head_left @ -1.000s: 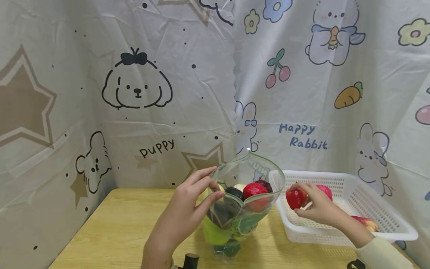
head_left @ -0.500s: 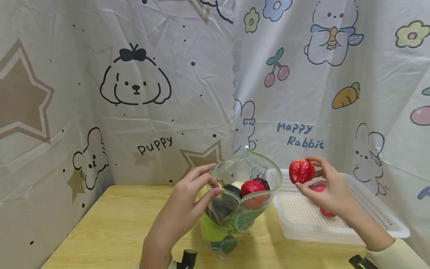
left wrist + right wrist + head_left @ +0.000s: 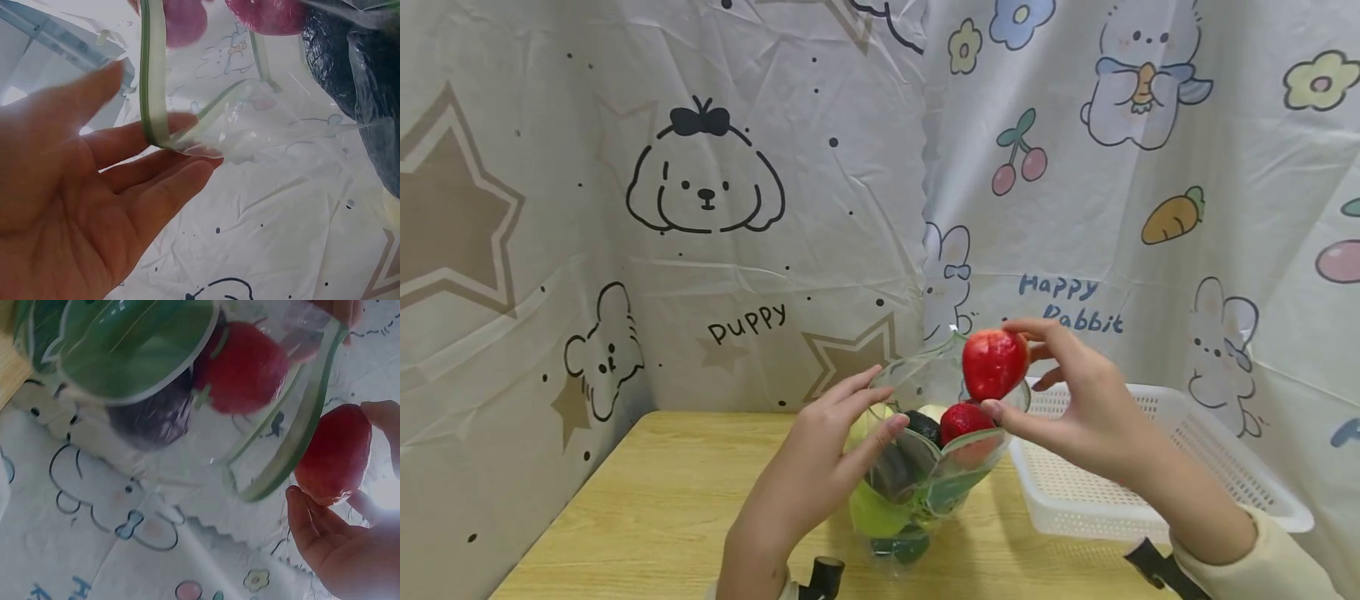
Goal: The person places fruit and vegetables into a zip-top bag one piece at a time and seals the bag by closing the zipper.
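Thumb and fingers of the left hand (image 3: 808, 458) pinch the left edge of a clear, green-rimmed plastic bag (image 3: 925, 383), open at the top on a pale wooden tabletop (image 3: 685, 483). Inside are a yellow-green rounded piece (image 3: 876, 510), a dark rounded piece (image 3: 923, 426) and a bumpy red ball (image 3: 964, 423). Just above the bag's opening, a glossy red rounded fruit (image 3: 995, 364) sits between the thumb and fingertips of the right hand (image 3: 1101, 417) (parted only by the fruit's width). Farther right stands a white perforated plastic basket (image 3: 1082, 518).

White glare in both wrist views.
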Motion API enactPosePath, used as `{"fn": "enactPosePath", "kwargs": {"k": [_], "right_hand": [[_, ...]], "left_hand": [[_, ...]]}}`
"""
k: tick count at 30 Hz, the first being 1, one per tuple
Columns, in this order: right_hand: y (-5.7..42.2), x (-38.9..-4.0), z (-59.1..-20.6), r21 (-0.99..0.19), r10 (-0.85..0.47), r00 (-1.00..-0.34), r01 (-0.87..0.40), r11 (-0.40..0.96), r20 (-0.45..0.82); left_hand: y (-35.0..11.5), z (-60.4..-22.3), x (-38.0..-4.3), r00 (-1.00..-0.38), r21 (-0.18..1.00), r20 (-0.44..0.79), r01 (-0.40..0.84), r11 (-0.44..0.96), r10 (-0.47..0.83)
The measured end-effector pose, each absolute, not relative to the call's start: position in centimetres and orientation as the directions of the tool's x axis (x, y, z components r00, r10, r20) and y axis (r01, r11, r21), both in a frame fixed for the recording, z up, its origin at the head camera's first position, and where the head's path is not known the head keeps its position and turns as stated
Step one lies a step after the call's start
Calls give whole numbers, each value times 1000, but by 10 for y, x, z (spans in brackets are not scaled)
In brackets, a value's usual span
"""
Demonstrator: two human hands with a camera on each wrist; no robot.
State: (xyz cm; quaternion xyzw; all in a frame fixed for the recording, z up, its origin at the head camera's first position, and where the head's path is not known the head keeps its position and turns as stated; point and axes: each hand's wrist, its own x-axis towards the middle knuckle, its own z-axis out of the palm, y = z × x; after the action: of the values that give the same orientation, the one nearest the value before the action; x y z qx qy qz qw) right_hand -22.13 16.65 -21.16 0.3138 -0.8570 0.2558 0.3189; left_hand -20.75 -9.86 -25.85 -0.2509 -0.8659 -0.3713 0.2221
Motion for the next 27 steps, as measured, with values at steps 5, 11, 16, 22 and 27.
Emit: {"fn": "enactPosePath", "kwargs": {"k": [5,11,16,22,27], "right_hand": [[142,-228,-211,-252,-414,-610,-719,648,675],[129,-241,-217,-243,-441,-611,-726,644,657],[130,-246,-222,-226,-458,-623,-715,661,634],[134,-243,-219,-204,-453,-611,-714,670,650],[143,-238,-215,-182,-440,-593,-711,680,675]], "left_hand": [[-100,-258,-208,-744,518,619,627,582,251],[-99,-258,-209,-719,517,665,639,569,204],[-97,-259,-210,-717,530,677,633,564,169],[-97,-258,-209,-732,546,663,619,565,160],[-98,-257,-209,-724,528,671,618,582,160]]}}
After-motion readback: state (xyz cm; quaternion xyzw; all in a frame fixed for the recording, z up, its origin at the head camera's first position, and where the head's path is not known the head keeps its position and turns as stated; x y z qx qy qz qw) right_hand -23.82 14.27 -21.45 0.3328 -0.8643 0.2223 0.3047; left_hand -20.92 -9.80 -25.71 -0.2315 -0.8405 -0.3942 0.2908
